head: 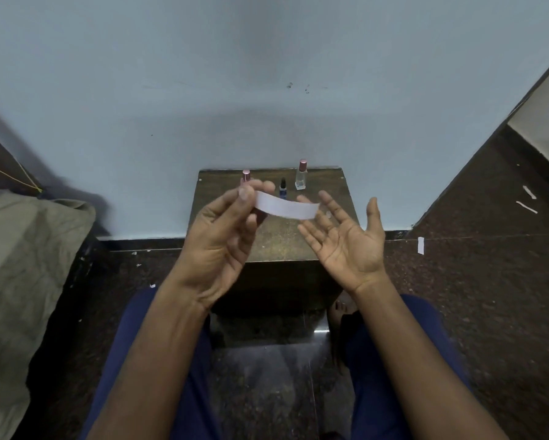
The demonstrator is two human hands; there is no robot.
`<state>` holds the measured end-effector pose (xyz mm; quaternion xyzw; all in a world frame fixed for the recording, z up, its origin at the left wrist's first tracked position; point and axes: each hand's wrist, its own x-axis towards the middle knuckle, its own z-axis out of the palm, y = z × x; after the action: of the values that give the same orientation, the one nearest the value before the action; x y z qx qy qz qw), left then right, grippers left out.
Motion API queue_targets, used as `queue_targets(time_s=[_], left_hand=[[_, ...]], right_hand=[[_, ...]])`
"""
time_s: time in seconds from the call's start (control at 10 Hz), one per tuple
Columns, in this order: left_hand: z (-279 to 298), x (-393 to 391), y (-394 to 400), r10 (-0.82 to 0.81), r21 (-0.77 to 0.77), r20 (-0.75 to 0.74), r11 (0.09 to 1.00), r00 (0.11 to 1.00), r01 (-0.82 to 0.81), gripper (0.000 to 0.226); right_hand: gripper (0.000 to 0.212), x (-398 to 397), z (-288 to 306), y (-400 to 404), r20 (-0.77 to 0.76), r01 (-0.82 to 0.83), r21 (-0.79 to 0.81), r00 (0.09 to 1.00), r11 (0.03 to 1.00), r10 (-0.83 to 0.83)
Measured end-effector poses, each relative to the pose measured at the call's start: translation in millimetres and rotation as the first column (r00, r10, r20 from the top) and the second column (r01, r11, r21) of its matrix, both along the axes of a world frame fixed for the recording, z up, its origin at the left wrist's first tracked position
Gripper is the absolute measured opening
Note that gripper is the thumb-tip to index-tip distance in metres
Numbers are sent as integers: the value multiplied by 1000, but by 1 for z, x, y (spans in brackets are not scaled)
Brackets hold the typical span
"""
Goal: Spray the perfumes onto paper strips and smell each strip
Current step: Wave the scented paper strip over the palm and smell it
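Paper strip (286,208) hangs pinched at one end between the thumb and fingertips of the left hand (222,236), above the small wooden stool (276,239); its free end reaches toward the right hand (346,239), which is spread open, palm up, holding nothing. Three perfume bottles stand at the stool's back edge: one pink-capped (246,176) (mostly hidden behind the left fingers), a small dark one (282,188), a clear one (301,175). The likeliest slip is a loose pinch letting the strip flutter to the floor, or a reaching hand toppling a narrow bottle.
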<state>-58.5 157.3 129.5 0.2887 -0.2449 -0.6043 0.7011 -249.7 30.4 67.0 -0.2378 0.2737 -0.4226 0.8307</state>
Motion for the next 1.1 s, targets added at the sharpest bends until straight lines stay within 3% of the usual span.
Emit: queue_targets(time_s=[0.1,0.2,0.3,0.4,0.5,0.6,0.7,0.8,0.9,1.0,1.1], left_hand=[[3,-10,-4,-254,-149,-131,961,958,235,22],[-25,-21,-14,-75,166,852,977,518,-131,15],[-29,-22,-13,-69,149,693,988,718,-50,17],[-2,-18,-2,-263,-180,51,947,963,268,19],[-26,-22,-16,-200,43,483,978,853,205,11],[-37,-26,-16,-141,198,713,980,686,-4,9],[-12,-25,-5,-288,-86,66,952,955,293,10],[-35,-37,-17,-292,62,167,956,942,285,12],[-40,-47,-20,-171,245,422,967,890,70,5],[-22,-38,-14,-361,-82,-241,933,901,352,17],[-36,-47,-22,-219,38,149,976,964,216,9]], right_hand=[[87,5,-5,2,-93,-18,-16,996,1000,17],[84,13,-8,5,-129,-17,-1,991,1000,17],[85,15,-12,5,-99,-24,34,995,999,28],[87,14,-13,2,-43,-15,79,999,997,19],[88,14,-15,4,-8,-28,89,1000,996,29],[87,15,-17,4,-28,-45,99,998,994,48],[87,15,-17,1,-44,-69,74,996,995,73],[85,18,-13,4,-11,-93,61,996,994,94],[82,21,-12,7,40,-118,109,993,987,114],[86,23,-15,7,28,-116,91,993,989,114],[84,26,-16,8,14,-139,60,990,989,138]])
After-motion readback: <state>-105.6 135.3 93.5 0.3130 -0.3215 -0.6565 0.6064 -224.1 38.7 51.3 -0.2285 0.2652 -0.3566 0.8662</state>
